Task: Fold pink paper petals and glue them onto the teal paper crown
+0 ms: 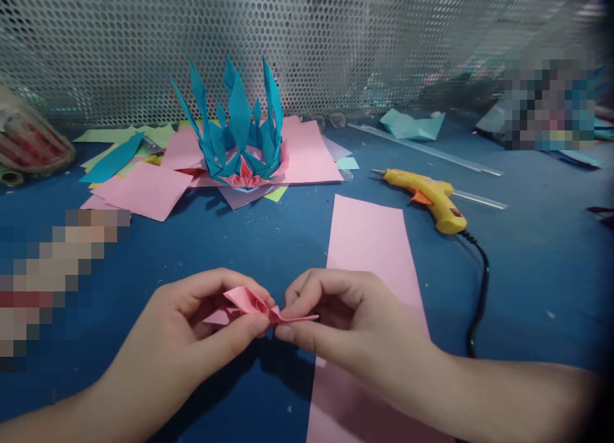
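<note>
Both my hands pinch a small folded pink paper piece (254, 304) just above the blue table. My left hand (201, 328) grips its left side between thumb and fingers. My right hand (345, 321) pinches its right end, fingers curled. Under my right hand lies a long pink paper strip (369, 251), running from the table's middle toward me. Farther back stands a teal paper flower (237, 133) with tall pointed petals and a pink centre, resting on pink sheets (144, 190).
A yellow glue gun (432, 197) lies right of the strip, its black cord (480, 289) trailing toward me. Clear glue sticks (426, 149) and a teal paper scrap (412, 124) lie behind it. Perforated metal mesh (307, 40) walls the back. Plastic packaging (29, 142) sits far left.
</note>
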